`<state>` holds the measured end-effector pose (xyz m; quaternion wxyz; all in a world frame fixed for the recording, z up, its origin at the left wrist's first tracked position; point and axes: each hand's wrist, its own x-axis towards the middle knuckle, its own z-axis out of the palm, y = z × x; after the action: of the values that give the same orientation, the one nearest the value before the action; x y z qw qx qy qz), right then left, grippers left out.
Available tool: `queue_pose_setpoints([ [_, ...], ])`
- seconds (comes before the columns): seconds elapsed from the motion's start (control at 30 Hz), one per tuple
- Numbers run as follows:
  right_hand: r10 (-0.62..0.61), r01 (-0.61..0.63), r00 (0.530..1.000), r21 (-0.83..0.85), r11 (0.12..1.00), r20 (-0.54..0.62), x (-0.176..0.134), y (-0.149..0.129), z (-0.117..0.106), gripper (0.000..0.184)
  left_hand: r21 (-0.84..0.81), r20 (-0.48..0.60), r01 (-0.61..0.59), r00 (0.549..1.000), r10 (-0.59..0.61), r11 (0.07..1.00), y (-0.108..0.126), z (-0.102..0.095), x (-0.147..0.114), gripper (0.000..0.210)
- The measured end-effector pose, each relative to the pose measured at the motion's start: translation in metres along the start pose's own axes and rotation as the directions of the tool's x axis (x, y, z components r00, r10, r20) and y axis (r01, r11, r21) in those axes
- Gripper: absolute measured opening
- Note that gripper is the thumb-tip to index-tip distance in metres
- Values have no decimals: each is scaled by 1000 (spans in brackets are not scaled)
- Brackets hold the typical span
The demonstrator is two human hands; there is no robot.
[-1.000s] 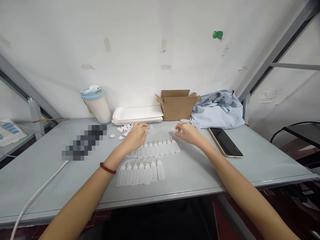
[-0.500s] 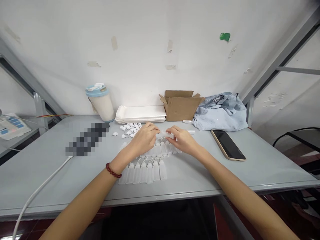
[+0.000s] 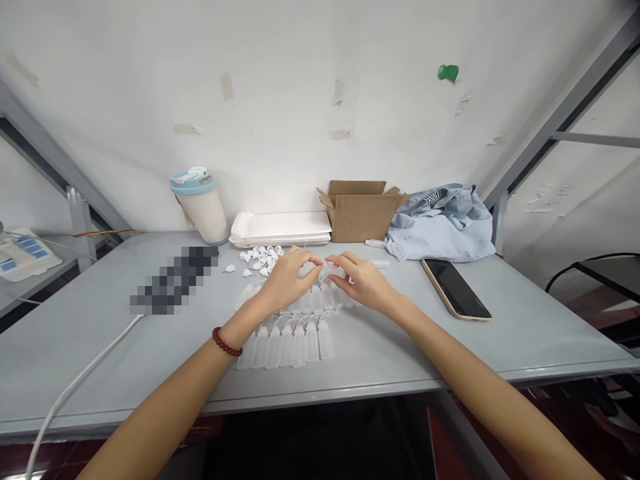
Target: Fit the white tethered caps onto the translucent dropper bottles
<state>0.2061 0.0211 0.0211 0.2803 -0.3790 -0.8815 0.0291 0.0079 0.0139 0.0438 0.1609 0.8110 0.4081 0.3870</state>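
Note:
My right hand is closed around a small translucent plastic bottle tilted on its side, its end pointing left. Thumb and fingertips of my left hand are pinched together at that end of the bottle; whatever lies between them is too small and hidden to tell. Below both hands lie two rows of similar bottles, the nearer row full in view and the farther one partly behind my hands. Thin white curved strips join their necks. Beyond my left hand is a pile of small white caps, some with fine tips.
Along the wall stand a cup with a blue lid, a stack of white packets, an open cardboard box and a light blue cloth. A phone lies right. A white cable crosses the table's left side.
My left hand has shifted slightly right, its fingertips now meeting the bottle end. The bottle in my right hand has swung up and left a little. The rows on the table stay put.

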Motion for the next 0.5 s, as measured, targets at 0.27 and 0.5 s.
queue_pose_setpoints([
  [0.27, -88, 88, 994, -8, 996, -64, -1, -2, 0, 25, -274, 81, 284, 959, -273, 919, 2, -2, 3, 30],
  [0.5, -106, 103, 990, -36, 994, -93, -3, -5, 2, 26, -337, 207, 326, 941, -269, 883, 2, -5, 5, 23],
])
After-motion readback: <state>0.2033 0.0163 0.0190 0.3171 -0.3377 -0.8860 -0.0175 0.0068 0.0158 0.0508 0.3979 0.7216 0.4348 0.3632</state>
